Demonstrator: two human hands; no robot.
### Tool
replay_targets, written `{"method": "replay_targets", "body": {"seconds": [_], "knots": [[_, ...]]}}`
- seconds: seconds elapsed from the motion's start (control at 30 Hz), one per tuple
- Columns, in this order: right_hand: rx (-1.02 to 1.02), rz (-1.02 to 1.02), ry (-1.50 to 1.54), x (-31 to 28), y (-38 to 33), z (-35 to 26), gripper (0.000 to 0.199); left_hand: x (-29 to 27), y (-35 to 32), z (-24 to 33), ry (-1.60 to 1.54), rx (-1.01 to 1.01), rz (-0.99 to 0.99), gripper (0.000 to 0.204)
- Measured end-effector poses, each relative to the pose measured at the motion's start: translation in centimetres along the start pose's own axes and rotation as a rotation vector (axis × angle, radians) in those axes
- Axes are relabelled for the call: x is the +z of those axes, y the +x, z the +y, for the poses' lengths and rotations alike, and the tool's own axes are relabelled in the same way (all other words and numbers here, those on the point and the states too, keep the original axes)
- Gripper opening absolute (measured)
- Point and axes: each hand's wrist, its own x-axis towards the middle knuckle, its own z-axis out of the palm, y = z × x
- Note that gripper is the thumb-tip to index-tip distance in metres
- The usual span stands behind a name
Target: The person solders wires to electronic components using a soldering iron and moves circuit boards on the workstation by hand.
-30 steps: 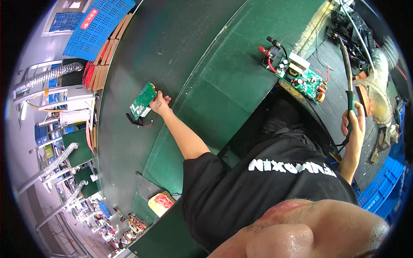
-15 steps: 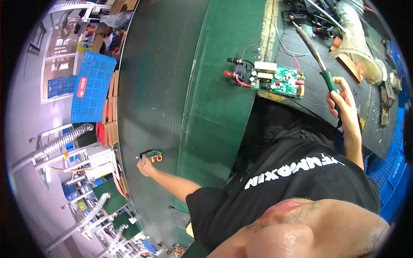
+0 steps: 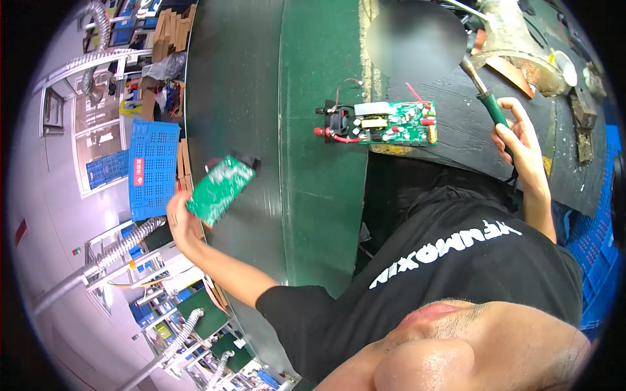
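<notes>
Your left hand (image 3: 184, 223) has the green circuit board (image 3: 222, 189) pinched at its lower-left end, left of centre in the frame, tilted over the dark surface (image 3: 238, 78). My guess: pretty light but stiff, so it won't sag on you, though it could crack if you flex it. The traced side faces up, and the upper-right end has a dark part too blurry to make out. I'd stick to the bare edges, since the joints are probably pokey and that flat face might be slippery.

Your right hand (image 3: 521, 140) is wrapped round the soldering iron (image 3: 493, 111) by its green handle, right side of the frame, nicely clear of the metal shaft. The second board (image 3: 411, 124), upper centre-right, sits parts-up; its tall bits look fragile, so edges there too.
</notes>
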Motion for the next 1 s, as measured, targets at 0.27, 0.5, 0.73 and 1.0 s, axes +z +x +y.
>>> {"method": "replay_targets", "body": {"seconds": [0.27, 0.5, 0.73, 1.0], "knots": [[0.014, -0.028, -0.020, -4.9, -2.7, -1.6, 0.029, 19.9, 8.5, 20.3, 0.665, 0.408, 0.100, 0.036], [0.087, -0.067, 0.072, -7.8, -5.5, -2.8, 0.029, 38.1, 5.6, 23.5, 0.993, 0.838, 0.397, 0.035], [0.103, -0.078, 0.119, -10.2, -6.9, -3.4, 0.032, 45.1, 1.9, 24.1, 1.193, 0.938, 0.388, 0.034], [0.026, 0.027, 0.113, -11.7, -9.8, -3.6, 0.031, 45.6, -1.3, 28.1, 0.799, 1.210, 0.098, 0.038]]}}
